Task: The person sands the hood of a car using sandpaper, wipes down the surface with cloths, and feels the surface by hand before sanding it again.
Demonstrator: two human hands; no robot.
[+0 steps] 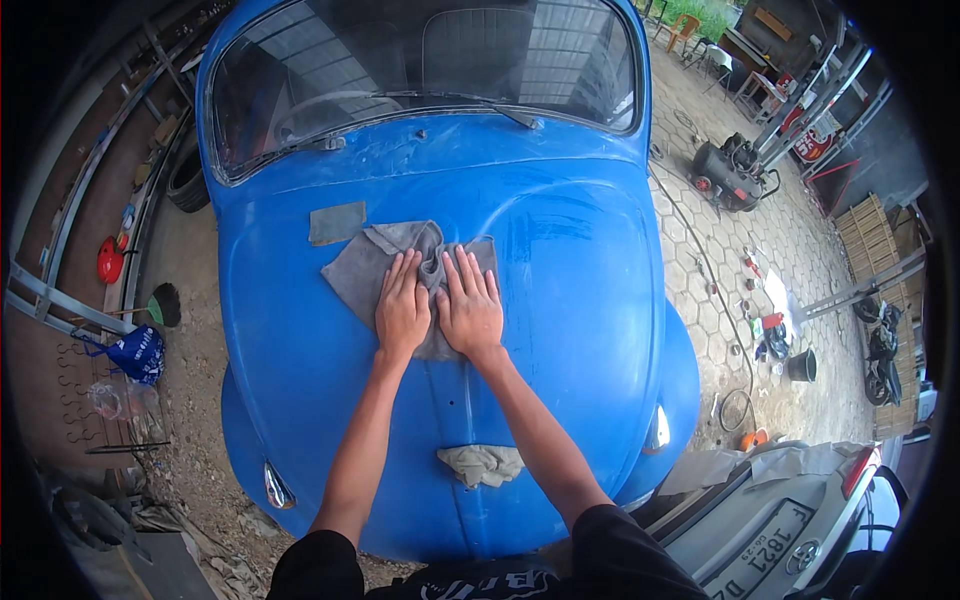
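Observation:
Both my hands lie flat side by side on a grey cloth [352,278], which is spread and partly bunched on the blue hood [580,340] of a rounded car. My left hand [403,308] has its fingers stretched out and pointing toward the windshield. Beside it, my right hand [470,305] presses on the cloth with fingers straight. A small grey rectangular sheet [337,223] lies on the hood just beyond the cloth's left corner. Closer to me, a crumpled pale cloth [482,465] rests on the hood's front.
A windshield with wipers [520,116] rises beyond the hood. On the right paving stand an air compressor [735,172], a hose [700,245] and a black bucket [802,366]. A silver car [800,520] is close at the lower right. Shelving and a blue bag [138,352] are at left.

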